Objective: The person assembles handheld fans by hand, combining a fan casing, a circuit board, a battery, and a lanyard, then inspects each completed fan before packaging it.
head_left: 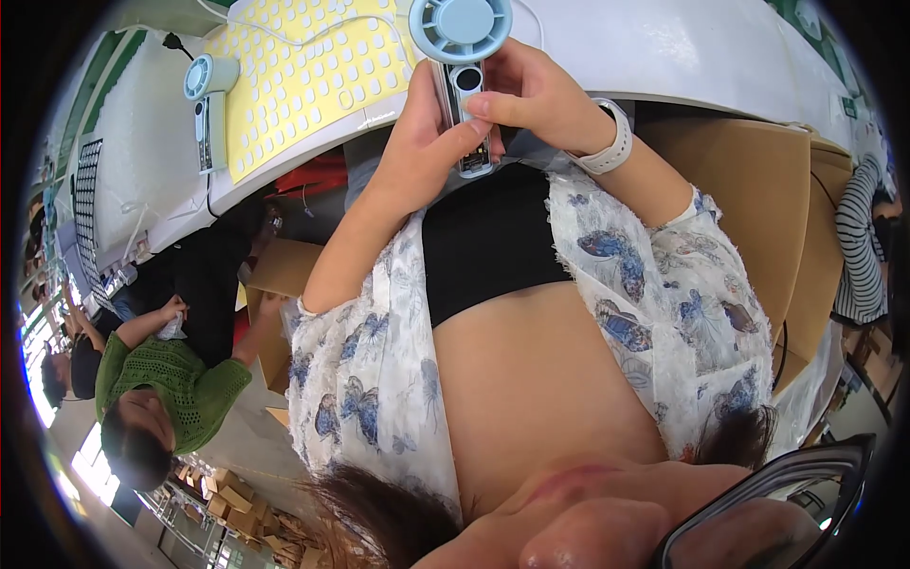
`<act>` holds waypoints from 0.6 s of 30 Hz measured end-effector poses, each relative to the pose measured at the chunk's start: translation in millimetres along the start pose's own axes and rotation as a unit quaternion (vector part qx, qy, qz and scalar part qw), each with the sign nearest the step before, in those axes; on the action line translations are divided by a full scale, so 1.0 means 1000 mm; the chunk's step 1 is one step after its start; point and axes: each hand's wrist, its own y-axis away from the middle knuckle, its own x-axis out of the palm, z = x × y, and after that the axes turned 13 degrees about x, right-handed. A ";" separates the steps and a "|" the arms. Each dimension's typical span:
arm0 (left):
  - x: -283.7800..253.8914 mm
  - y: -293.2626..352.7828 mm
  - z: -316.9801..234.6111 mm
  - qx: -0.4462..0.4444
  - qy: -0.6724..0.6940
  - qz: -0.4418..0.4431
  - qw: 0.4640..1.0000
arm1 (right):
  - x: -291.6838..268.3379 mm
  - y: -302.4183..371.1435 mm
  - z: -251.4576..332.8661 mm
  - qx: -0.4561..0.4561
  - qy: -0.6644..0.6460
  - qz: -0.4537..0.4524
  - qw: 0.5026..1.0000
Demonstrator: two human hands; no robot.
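"Wearing a white butterfly-print overshirt (pixel 365 379), a person grips a pale-blue handheld fan (pixel 465 80) at the table's near edge. What are the fingers doing?"

"Clamped on the handle from both sides: the left hand (pixel 417 147) and the right hand (pixel 542 100) close around it, thumbs on its front. Some fingertips are hidden behind."

"How far along is the work?"

"Head and handle are joined, so the fan looks largely built. Dark inner parts show low on the handle, behind a clear cover or bare; the view cannot settle which. Whether anything is left to fit, I cannot tell."

"The count, moving outward?"

"One watch (pixel 611 142), on the right wrist. Two fans: the one held, and a second fan (pixel 210 114) at the left edge of the single yellow sheet (pixel 327 119). Its white ovals run to dozens, too small to number surely. One black plug (pixel 176 43) lies past the second fan, on the white table (pixel 664 47)."

"And beyond?"

"At least three other people, among them a co-worker in green knit (pixel 180 389) at left and another in striped sleeves (pixel 861 242) at right. Farthest, stacked cartons (pixel 237 503), uncounted."
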 end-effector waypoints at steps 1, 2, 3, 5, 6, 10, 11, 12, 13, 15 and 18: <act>0.000 0.000 0.000 0.000 0.000 0.001 1.000 | -0.001 0.000 -0.001 0.003 0.006 -0.003 1.000; 0.001 0.000 -0.001 0.004 0.012 -0.002 1.000 | -0.001 0.000 -0.001 0.005 0.012 -0.006 1.000; 0.001 0.001 -0.002 0.008 0.025 -0.004 1.000 | -0.001 0.000 -0.001 0.005 0.012 -0.007 1.000; 0.002 0.001 -0.002 0.011 0.037 -0.005 0.999 | 0.000 0.001 0.000 0.001 -0.004 0.005 1.000; 0.002 0.001 -0.001 0.005 0.035 -0.001 0.999 | 0.001 0.001 0.000 -0.001 -0.012 0.011 1.000; -0.001 0.001 0.003 -0.009 0.032 0.003 0.999 | -0.001 0.001 -0.003 0.011 0.007 -0.010 1.000; -0.002 0.002 0.003 -0.014 0.036 0.001 0.999 | -0.001 0.000 -0.004 0.011 0.008 -0.010 1.000; -0.003 0.002 0.003 -0.019 0.040 -0.001 0.999 | -0.001 -0.001 -0.004 0.011 0.005 -0.008 1.000; -0.003 0.002 0.002 -0.019 0.040 0.000 0.999 | -0.001 -0.002 -0.005 0.012 0.002 -0.006 1.000; -0.001 0.002 0.002 -0.021 0.047 -0.009 0.999 | -0.001 -0.003 -0.006 0.012 -0.002 -0.005 1.000; 0.000 0.001 0.001 -0.024 0.054 -0.016 0.998 | 0.000 -0.003 -0.008 0.012 0.008 -0.011 1.000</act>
